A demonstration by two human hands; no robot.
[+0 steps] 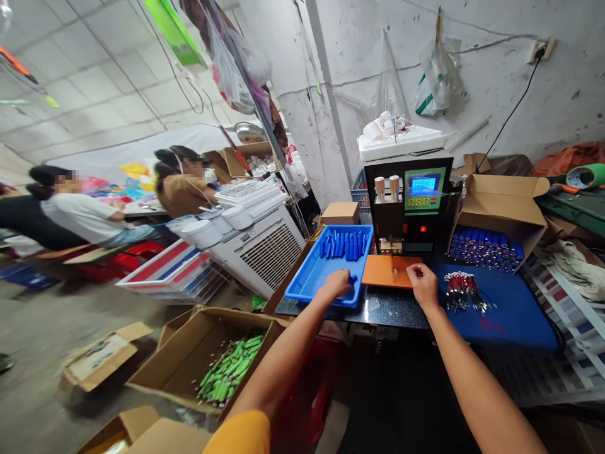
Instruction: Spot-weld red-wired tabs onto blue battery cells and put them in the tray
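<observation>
My left hand (338, 284) is closed over the near right part of a blue plastic tray (302, 277), its fingers around a blue battery cell (353, 279). More blue battery cells (343, 244) lie in a row at the tray's far end. My right hand (424, 285) is pinched closed at the right edge of an orange board (382, 270); whatever is between its fingertips is too small to make out. Behind the board stands a black spot-welding machine (387, 217) with a lit screen, its electrodes above the board. Red and black wire leads (466, 293) with white connectors lie right of my right hand.
The leads rest on a blue mat (515, 312). Behind it, an open cardboard box (501, 195) holds many blue cells. At lower left, a carton (177, 359) contains green-wrapped cells (231, 369). A white air cooler (269, 252) stands left of the tray. Other people sit further left.
</observation>
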